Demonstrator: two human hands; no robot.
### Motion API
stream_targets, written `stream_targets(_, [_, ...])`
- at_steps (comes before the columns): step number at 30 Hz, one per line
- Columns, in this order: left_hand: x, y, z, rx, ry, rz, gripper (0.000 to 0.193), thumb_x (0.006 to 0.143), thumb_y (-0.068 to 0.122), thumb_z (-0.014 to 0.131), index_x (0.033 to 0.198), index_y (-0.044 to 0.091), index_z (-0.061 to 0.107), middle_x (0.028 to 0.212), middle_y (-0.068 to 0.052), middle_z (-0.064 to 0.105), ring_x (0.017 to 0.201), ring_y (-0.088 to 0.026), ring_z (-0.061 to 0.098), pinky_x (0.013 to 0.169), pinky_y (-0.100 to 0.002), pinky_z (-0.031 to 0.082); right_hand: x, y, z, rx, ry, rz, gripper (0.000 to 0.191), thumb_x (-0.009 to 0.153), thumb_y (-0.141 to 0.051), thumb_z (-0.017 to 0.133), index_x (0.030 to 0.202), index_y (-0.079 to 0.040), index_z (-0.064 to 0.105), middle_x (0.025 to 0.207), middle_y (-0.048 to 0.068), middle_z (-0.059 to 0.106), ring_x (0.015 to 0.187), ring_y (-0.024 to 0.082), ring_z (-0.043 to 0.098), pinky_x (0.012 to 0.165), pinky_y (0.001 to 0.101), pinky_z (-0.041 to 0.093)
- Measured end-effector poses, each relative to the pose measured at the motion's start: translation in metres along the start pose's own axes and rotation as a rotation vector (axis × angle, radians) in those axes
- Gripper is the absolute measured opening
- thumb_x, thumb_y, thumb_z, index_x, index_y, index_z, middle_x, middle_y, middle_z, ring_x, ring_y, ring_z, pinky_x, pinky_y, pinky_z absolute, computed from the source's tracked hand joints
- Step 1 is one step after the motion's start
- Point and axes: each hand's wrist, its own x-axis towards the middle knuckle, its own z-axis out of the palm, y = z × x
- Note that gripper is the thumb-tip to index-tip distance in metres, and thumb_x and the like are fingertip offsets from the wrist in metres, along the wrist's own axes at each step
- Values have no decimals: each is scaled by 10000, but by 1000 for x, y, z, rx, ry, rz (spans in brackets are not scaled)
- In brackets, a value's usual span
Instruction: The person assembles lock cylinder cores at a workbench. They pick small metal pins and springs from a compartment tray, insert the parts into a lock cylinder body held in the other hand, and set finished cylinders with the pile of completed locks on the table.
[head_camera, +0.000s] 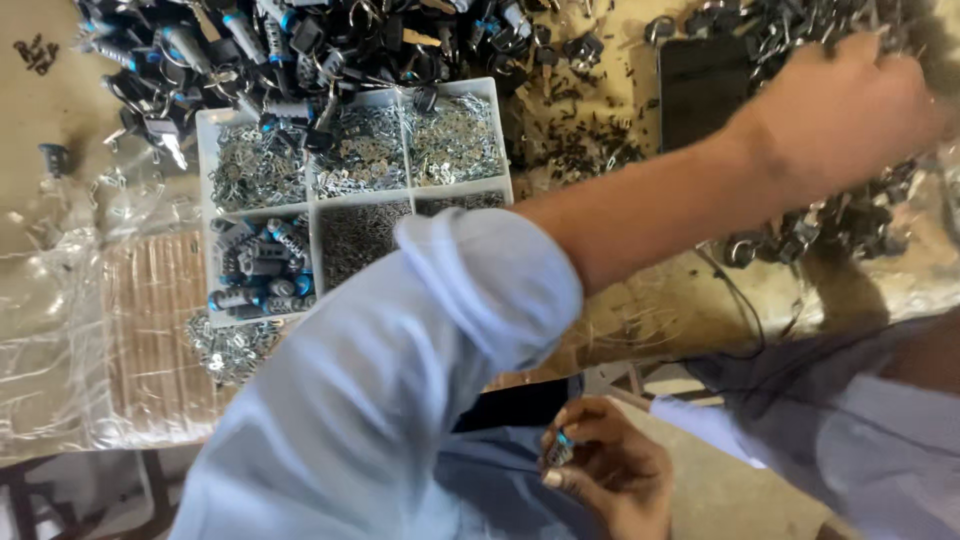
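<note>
Reaching left hand (845, 105) into parts pile (830, 215); right hand (610, 470) gripping small cylinder (560, 450).

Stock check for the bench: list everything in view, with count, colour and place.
tray: one, white, compartmented, upper left of the table.
metal bits: many, silver, in the tray's top compartments.
cylinders: many, dark with blue ends, lower left compartment.
lock pile: many, black, behind the tray.
ring pile: many, dark, table right.
slab: one, black, flat, top right.
plastic sheet: clear, crinkled, table left.
table: one, tan.
left hand: reaching across to the ring pile; grip blurred.
right hand: low centre, holding a small part.
</note>
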Motion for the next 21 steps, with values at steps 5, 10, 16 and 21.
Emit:
stream_targets(5, [2,-25,-72,-468,-147,-99,263,855,150,762,1104,150,675,907,-24,745,812,-187,772,728,-304,627,20,-21,30,3,-47,41,381,724,211,822,1046,68,676,1196,238,601,996,306,706,770,390,668])
stream_targets(10, [-69,-36,-264,-817,-207,-298,286,1041,94,657,1310,52,571,1063,-68,721,903,-146,778,780,-272,589,26,-16,39,33,-50,18,389,731,224,817,1064,74,681,1173,232,600,1004,308,714,787,403,681])
stream_targets(16, [-160,-3,-393,-166,-517,-902,191,931,178,709,1072,51,731,919,-81,791,746,-135,765,593,-256,594,22,-14,9,32,-7,-38,415,729,234,784,1089,45,696,1220,222,634,1030,307,734,791,406,698])
stream_targets(21, [-178,31,-338,-243,-756,-550,213,867,117,778,1071,64,750,938,-92,720,808,-177,724,682,-303,619,48,-66,0,-106,101,-179,482,800,232,741,1214,-14,717,1212,220,674,1031,294,729,768,339,693])
